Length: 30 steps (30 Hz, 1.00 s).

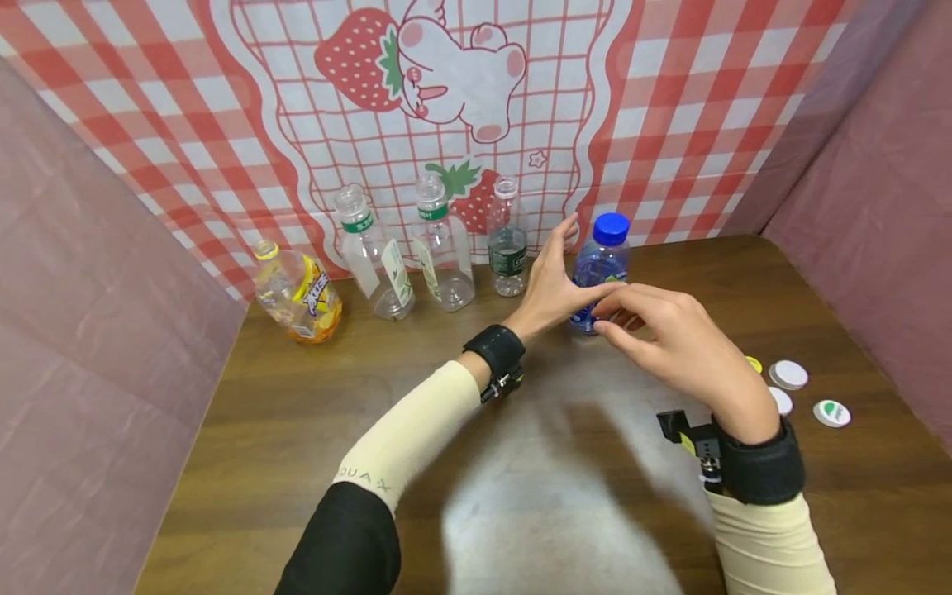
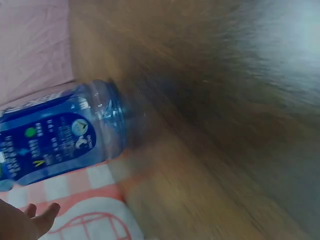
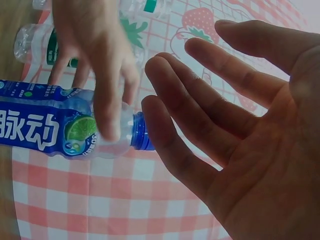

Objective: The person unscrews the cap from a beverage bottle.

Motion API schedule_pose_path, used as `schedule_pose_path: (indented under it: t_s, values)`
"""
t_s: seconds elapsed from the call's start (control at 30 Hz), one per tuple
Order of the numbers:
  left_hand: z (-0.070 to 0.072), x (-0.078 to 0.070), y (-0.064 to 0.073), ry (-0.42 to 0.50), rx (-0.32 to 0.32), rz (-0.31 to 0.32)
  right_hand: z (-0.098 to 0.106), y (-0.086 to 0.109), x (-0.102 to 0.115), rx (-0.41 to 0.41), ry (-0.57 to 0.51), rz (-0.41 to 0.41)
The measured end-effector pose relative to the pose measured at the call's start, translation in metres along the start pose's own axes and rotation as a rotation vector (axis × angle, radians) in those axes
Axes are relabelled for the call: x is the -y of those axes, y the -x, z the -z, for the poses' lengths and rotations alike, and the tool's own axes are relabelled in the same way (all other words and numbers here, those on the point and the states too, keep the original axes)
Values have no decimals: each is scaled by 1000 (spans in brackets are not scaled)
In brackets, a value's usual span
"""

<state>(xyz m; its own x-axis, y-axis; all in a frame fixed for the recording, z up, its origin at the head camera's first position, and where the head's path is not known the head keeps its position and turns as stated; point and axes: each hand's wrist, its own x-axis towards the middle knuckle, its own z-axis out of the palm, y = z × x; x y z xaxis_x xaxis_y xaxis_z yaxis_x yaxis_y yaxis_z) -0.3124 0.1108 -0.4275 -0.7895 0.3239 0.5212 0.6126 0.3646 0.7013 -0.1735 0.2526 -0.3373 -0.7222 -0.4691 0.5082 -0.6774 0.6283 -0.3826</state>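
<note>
A blue drink bottle (image 1: 601,263) with a blue cap (image 1: 611,229) stands upright at the back right of the table; its label shows a lime in the right wrist view. My left hand (image 1: 550,285) is just left of it, thumb and fingers spread apart. In the left wrist view, a gap shows between the fingers (image 2: 46,220) and the bottle (image 2: 55,135). In front of the bottle, to the right, hovers my right hand (image 1: 673,343), fingers loosely bent and nothing in them. The right wrist view has its fingertips (image 3: 157,107) beside the cap; contact cannot be told.
Left of the blue bottle stand a green-labelled bottle (image 1: 509,252), two clear bottles (image 1: 446,256) (image 1: 378,260) and a yellow-labelled bottle (image 1: 299,297), all capless. Loose caps, including a white one (image 1: 788,374) and a green-printed one (image 1: 831,413), lie right. A checked cloth (image 1: 669,124) hangs behind.
</note>
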Motion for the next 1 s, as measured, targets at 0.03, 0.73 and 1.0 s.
schedule_pose_path:
  t_s: [0.03, 0.73, 1.0]
  values:
    - [-4, 1, -3, 8, -3, -3, 0, 0, 0, -3, -2, 5]
    - [-17, 1, -12, -31, 21, 11, -2, -2, 3, -22, 66, -17]
    - [33, -13, 8, -106, 230, -25, 11, 1, 9, -66, 69, 4]
